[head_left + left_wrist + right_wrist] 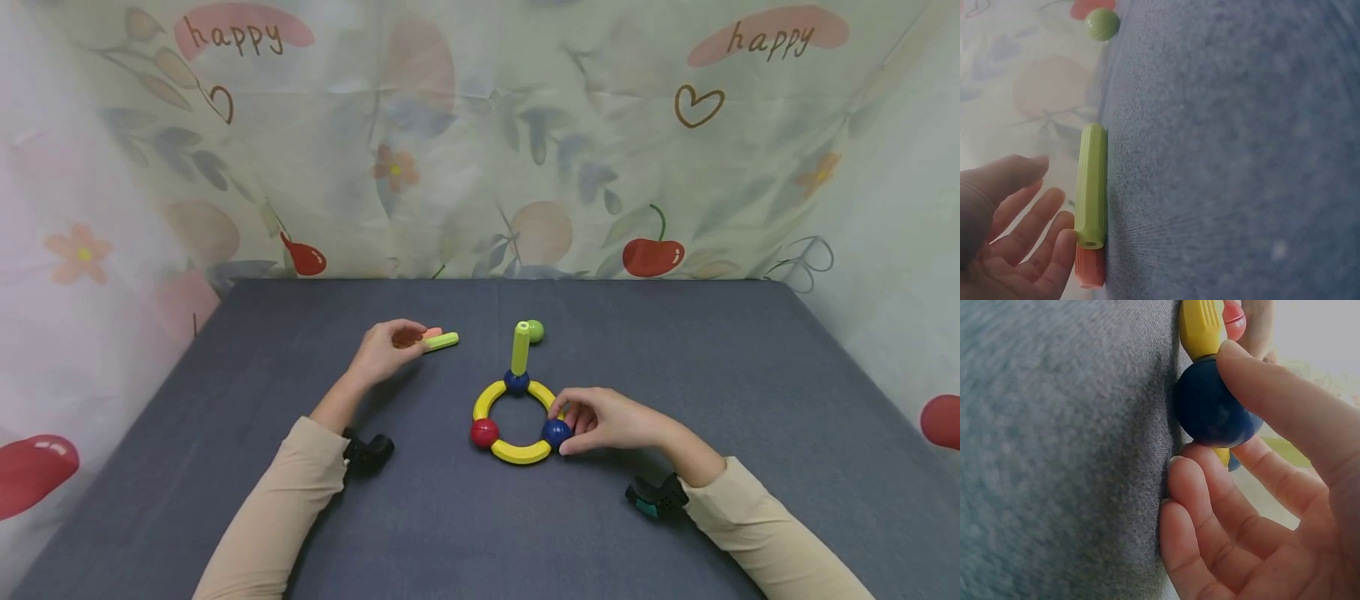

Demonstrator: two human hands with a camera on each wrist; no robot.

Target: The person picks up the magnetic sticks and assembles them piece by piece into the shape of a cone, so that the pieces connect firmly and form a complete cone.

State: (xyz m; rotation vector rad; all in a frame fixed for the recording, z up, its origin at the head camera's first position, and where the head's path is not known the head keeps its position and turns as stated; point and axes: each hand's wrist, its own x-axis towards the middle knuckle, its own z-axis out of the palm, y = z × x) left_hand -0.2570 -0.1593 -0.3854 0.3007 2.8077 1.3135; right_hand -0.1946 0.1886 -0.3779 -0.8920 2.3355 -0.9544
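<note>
A ring of yellow curved rods [521, 453] lies on the table, joined by a red ball [484, 433] and two blue balls. My right hand [618, 419] pinches the near-right blue ball [1210, 403] between thumb and fingers. From the far blue ball [517, 382] a light green rod [521, 350] stands upright. To the left, my left hand [386, 350] is at another green rod [1091, 187], which lies flat beside a coral rod [1090, 267]. Its fingers are loosely bent, fingertips right at the rods, the thumb apart from them.
Behind the upright rod sits a light green ball [536, 332]. The dark grey table [480, 533] ends at a printed cloth backdrop [480, 167], with more cloth along both sides.
</note>
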